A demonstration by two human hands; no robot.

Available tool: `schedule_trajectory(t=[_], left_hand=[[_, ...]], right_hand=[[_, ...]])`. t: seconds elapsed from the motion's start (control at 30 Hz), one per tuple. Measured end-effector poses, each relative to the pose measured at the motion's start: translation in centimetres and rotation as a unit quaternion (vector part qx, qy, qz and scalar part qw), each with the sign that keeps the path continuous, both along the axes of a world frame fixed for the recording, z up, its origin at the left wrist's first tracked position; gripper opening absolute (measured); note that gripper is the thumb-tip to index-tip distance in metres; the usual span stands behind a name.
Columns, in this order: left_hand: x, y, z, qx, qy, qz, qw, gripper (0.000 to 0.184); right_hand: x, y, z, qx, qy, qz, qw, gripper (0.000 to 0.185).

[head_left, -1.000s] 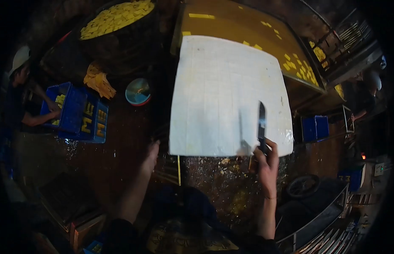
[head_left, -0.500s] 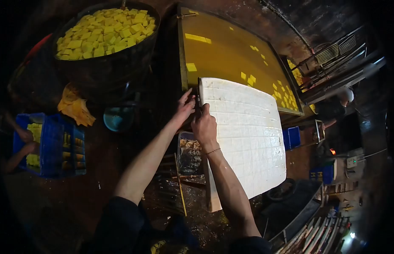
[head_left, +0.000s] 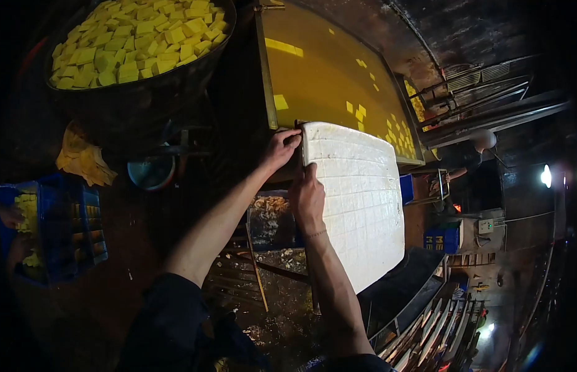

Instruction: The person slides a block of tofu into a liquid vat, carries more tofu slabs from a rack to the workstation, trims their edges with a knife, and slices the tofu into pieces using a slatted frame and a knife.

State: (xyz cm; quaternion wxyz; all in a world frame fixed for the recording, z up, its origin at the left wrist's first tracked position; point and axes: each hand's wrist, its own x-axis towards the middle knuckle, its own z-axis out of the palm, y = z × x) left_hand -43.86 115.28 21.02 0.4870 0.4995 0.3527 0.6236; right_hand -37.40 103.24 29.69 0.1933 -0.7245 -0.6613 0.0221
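A large white slab (head_left: 356, 198), scored with a grid of squares like tofu, lies flat in front of me. Its surface is wet. My right hand (head_left: 308, 198) is closed at the slab's left edge, index finger along the rim; its other fingers are tucked out of sight. At the slab's upper left corner, my left hand (head_left: 281, 150) has bent fingers reaching the dark edge there. What those fingertips pinch is too dark to make out.
Beyond the slab is a wide vat (head_left: 325, 68) of yellow-brown liquid with floating yellow pieces. A big tub (head_left: 146, 93) heaped with yellow blocks stands upper left. Another person's hands (head_left: 12, 217) are at a blue crate (head_left: 53, 229). A second person (head_left: 480, 142) is far right.
My left hand's spread fingers have closed in on the slab's corner. The right hand stays at the left edge, slightly lower along it. The whole view has shifted a little.
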Motion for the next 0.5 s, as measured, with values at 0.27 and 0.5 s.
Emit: schedule_trajectory(t=[0.27,0.5], left_hand=[[1.3,-8.6,0.6,0.04,0.022,0.004,0.999,0.021],[3.7,-19.4,0.4,-0.088,-0.049,-0.031,0.994,0.025]], right_hand=[[1.1,-12.1,0.2,0.0,0.016,0.001,1.0,0.011],[2.8,-21.9,0.7,-0.048,0.035,-0.026,0.998,0.024]])
